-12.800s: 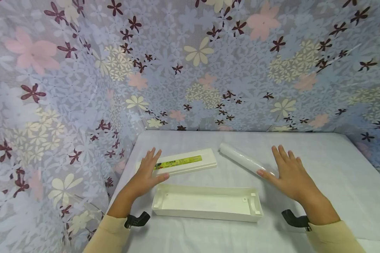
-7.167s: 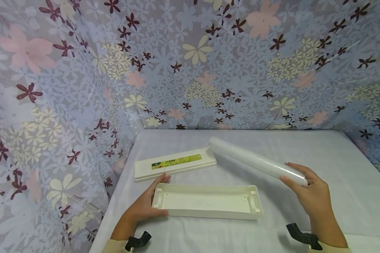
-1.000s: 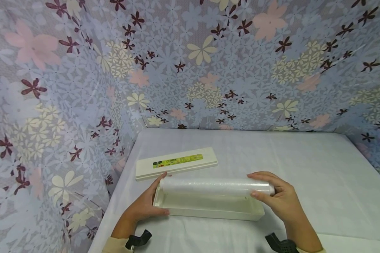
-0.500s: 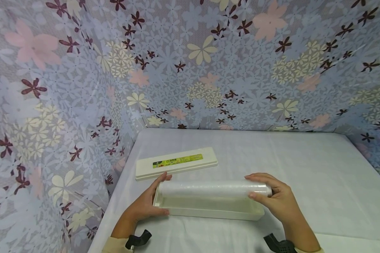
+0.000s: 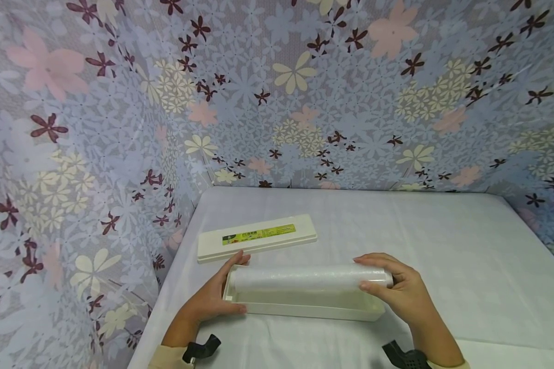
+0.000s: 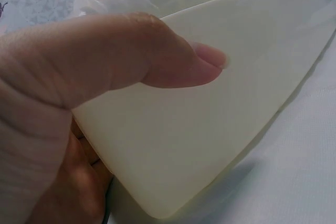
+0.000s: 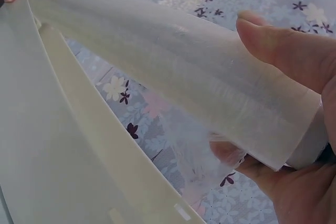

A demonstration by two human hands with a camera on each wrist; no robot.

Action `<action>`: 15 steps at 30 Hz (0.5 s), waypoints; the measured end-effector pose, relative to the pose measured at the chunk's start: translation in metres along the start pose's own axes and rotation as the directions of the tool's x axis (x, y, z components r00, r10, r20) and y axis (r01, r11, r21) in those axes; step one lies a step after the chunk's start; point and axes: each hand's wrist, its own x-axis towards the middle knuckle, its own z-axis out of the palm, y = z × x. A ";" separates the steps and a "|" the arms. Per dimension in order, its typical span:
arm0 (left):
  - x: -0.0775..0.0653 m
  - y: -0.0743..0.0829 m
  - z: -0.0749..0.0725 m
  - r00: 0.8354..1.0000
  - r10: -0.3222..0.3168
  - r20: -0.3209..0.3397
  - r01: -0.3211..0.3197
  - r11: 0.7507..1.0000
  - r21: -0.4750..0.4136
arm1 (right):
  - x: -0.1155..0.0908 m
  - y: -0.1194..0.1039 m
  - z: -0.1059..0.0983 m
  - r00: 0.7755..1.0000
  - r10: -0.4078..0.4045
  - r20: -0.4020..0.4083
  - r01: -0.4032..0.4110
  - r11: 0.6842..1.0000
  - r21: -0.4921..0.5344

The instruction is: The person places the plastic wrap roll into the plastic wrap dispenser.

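A roll of plastic cling wrap [image 5: 300, 277] lies lengthwise over a long cream box [image 5: 304, 310]. My right hand [image 5: 394, 284] grips the roll's right end, thumb on the near side and fingers over the far side. In the right wrist view the roll [image 7: 157, 51] slants up from the box [image 7: 79, 129], its far end down at the box's left end and its held end raised. My left hand [image 5: 219, 292] holds the box's left end, thumb along the front wall, as the left wrist view shows the thumb on the box wall [image 6: 210, 129].
A long cream lid [image 5: 258, 238] with a green and yellow label lies behind the box, at a slight angle. White cloth [image 5: 420, 220] covers the table. A flowered curtain [image 5: 277, 102] hangs along the back and left side.
Over twelve seconds, the right hand has picked up the roll from the back right and brought it over the box; the left hand has taken the box's end. Lately the roll shifts slightly left and down.
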 end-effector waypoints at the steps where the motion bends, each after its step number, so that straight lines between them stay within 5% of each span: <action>1: 0.000 0.000 0.000 1.000 -0.005 -0.001 0.005 1.000 -0.002 | 0.000 0.000 0.000 1.000 -0.003 0.002 0.003 1.000 0.001; 15: 0.000 -0.002 0.000 1.000 -0.003 -0.009 0.003 1.000 0.009 | -0.002 0.002 0.004 0.999 0.029 0.014 -0.029 1.000 -0.007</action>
